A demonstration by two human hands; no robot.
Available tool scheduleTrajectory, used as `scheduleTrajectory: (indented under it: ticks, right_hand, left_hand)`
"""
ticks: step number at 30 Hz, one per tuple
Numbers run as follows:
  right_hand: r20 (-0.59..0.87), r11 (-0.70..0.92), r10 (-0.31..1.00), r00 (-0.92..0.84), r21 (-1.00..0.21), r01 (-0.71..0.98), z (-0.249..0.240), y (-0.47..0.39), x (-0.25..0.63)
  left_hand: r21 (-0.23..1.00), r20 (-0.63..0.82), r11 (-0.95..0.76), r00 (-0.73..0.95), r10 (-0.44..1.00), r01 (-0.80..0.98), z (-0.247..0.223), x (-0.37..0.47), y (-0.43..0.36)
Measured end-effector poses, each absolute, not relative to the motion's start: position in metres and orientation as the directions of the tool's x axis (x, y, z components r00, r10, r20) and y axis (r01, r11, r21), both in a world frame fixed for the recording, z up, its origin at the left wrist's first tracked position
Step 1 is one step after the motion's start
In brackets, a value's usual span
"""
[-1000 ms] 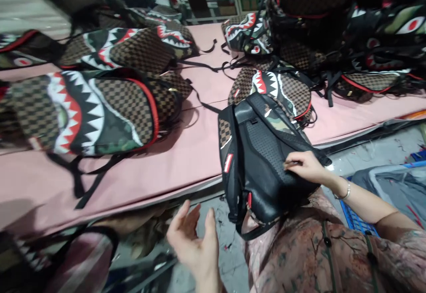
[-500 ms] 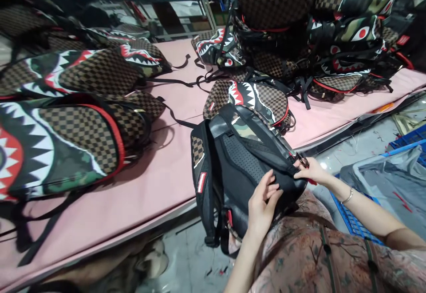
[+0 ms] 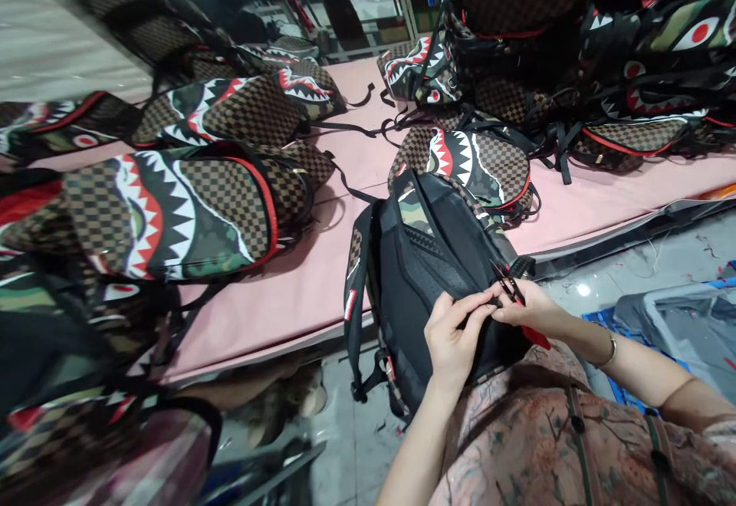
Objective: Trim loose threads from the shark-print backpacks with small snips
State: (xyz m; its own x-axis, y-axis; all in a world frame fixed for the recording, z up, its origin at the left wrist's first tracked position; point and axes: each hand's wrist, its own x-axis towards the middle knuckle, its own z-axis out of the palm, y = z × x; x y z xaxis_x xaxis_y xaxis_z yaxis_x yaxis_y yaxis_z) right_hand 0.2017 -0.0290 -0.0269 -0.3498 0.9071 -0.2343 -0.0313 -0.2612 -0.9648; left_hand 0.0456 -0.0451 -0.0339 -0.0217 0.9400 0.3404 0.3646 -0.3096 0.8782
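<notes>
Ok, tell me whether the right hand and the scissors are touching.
Touching. The head view shows the right hand gripping the scissors, with their red handle sticking out below it.

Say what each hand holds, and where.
Right hand: slim dark metal snips, gripped below the blades. Left hand: fingertips together over black padded backpack; anything pinched is too small to tell.

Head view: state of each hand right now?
Left hand: closed in a pinch over the backpack; can't tell what, if anything, is in its grip.
Right hand: closed, holding small dark-bladed snips.
</notes>
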Motion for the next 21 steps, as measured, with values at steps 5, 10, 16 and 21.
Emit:
scheduleTrajectory:
  ticks: [5,10,16,21]
  right_hand:
    - [-0.232,-0.257,0.904,-0.359,-0.966,-0.025,-0.028,-0.031,0.216]
    - [-0.09,-0.058,0.95,-0.3,-0.992,0.116,-0.028,-0.031,0.239]
    - [0.342,0.541,0.836,-0.429,-0.642,0.543,-0.012,-0.004,0.277]
    - [0.214,0.739,0.642,-0.737,-0.428,0.52,0.014,0.026,0.284]
  left_hand:
    - [0.925,0.3,-0.237,-0.188,0.935,0.298,-0.043,0.059,-0.045]
    - [0.97,0.167,-0.131,-0.172,0.971,0.203,-0.046,0.064,-0.046]
    - [0.987,0.113,-0.087,-0.195,0.974,0.138,-0.041,0.074,-0.045]
    - [0.99,0.091,-0.069,-0.181,0.979,0.124,-0.039,0.08,-0.045]
